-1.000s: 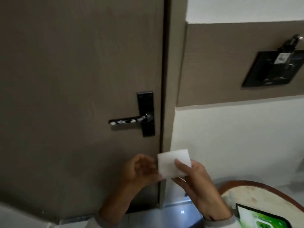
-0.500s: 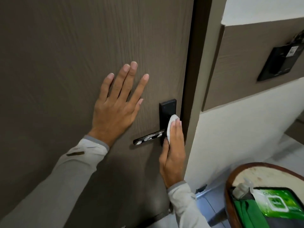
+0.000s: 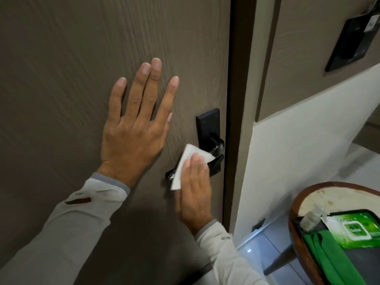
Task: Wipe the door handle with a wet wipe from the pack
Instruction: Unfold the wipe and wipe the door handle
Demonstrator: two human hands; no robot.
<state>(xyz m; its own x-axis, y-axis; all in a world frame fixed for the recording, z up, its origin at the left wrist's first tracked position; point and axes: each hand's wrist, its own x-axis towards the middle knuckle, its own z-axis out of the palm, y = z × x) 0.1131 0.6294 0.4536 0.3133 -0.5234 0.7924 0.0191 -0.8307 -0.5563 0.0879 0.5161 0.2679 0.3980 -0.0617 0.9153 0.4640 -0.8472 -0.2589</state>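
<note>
left hand (image 3: 133,128): fully open, fingers spread, palm flat on the grey-brown wood-grain door (image 3: 61,58) | right hand (image 3: 194,188): fingers flat, pressing a folded white wet wipe (image 3: 185,161) over the black metal lever door handle (image 3: 213,159) near the door's right edge | hidden: handle's middle covered by wipe and hand | green wet-wipe pack (image 3: 353,231): on the round wood-rimmed table (image 3: 320,196), cut off at frame edge

Wet wipe (image 3: 186,161) over door handle (image 3: 213,159)

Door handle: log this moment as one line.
phase: wiping | right hand: presses wet wipe on door handle | left hand: flat on door | pack: on table
</note>
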